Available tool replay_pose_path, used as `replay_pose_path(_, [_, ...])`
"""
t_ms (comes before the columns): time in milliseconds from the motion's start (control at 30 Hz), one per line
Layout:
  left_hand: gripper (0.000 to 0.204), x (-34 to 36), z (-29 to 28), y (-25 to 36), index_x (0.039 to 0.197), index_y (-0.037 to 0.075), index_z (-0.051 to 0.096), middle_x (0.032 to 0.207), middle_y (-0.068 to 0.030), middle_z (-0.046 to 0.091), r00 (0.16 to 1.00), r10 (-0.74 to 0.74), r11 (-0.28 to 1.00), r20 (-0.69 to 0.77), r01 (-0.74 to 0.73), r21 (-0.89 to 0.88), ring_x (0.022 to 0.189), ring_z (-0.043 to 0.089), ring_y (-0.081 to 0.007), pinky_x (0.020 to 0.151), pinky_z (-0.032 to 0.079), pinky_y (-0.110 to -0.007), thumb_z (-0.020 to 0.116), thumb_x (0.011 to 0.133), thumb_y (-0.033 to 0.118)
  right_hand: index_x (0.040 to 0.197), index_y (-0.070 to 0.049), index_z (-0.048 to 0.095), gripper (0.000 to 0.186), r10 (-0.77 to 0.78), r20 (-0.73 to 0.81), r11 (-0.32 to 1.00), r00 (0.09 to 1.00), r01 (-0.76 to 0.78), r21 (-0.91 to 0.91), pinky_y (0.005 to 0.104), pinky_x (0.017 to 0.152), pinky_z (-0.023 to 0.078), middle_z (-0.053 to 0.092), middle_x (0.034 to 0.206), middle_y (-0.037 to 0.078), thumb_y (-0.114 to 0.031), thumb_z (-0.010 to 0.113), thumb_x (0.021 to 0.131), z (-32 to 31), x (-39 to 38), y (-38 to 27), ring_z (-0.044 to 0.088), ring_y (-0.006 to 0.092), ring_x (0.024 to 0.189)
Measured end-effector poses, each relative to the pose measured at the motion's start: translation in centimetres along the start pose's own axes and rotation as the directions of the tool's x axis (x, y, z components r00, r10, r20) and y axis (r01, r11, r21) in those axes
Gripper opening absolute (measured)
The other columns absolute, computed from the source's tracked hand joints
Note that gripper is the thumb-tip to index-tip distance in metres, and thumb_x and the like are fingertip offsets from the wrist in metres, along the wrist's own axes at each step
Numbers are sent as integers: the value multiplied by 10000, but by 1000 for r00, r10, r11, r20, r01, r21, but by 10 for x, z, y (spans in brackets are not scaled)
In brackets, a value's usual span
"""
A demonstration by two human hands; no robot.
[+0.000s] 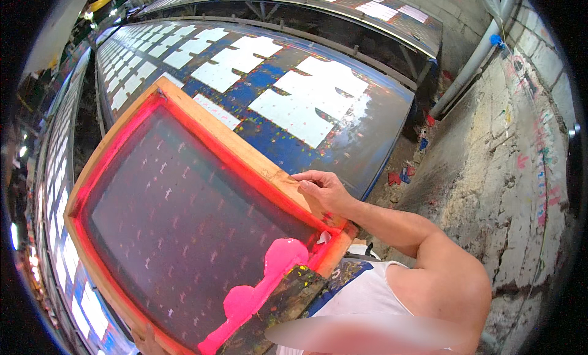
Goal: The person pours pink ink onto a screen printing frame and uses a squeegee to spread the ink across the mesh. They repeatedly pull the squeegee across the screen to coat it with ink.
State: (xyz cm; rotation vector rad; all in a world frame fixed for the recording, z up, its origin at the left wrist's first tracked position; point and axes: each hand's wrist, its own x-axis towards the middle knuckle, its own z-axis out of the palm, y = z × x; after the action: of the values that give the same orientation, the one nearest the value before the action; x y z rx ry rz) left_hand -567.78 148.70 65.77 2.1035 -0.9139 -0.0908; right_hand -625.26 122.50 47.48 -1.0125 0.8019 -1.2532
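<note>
A wooden screen printing frame [269, 165] is tilted up in front of me, its inner edges stained red-pink. Small pale marks repeat across its dark mesh [177, 214]. Thick pink ink [251, 297] lies in lumps along the near end, against a dark, paint-splattered board [282, 303] that could be a squeegee. My right hand [324, 191] grips the frame's right-hand wooden bar, thumb and fingers closed on it. At the lower left, my left hand [147, 343] holds the near bar; most of it is cut off by the picture's edge.
Beyond the frame stretches a long, paint-speckled table [373, 140] with rows of white cut pieces [294, 104]. Another table [422, 33] runs behind it, and one more [58, 171] stands at left. A rough block wall [496, 171] and a slanting pipe [468, 67] border the right.
</note>
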Motion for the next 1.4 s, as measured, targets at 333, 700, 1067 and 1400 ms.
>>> replay_pose_path(333, [761,-66,113,126,1629,-55,468,1609,-221,513,998,-54,997,13,53,58,1452,508,-337,1246,365,-402,815,994,183,1380,8,740,304,-12,44,1000,999,12,-4,255,642,512,699,917,-33,-157,660,1138,-158,96,-16,586,29,746])
replay_pose_path(700, [787,-118,171,205,1646,-51,451,1647,-229,485,998,-61,995,9,60,83,1491,483,-346,1272,340,-405,820,997,198,1372,-18,744,278,100,44,995,994,-100,12,255,509,438,651,838,-37,-144,641,1146,-231,118,-49,532,35,617])
replay_pose_path(1067, [813,-99,220,196,1664,-48,433,1685,-236,457,995,-26,1000,98,25,12,1529,457,-355,1298,315,-408,825,1000,213,1384,-16,766,297,-15,-42,980,999,6,-197,236,725,485,640,909,-74,-160,651,1151,-285,118,-94,539,29,831])
replay_pose_path(1400, [837,-111,349,281,1680,-44,417,1719,-242,431,981,95,995,170,-96,-1,1564,434,-363,1321,292,-410,829,1003,227,1368,-35,789,285,10,-137,989,991,-30,-143,233,773,497,682,954,-62,-142,660,1138,-418,111,-118,560,24,877])
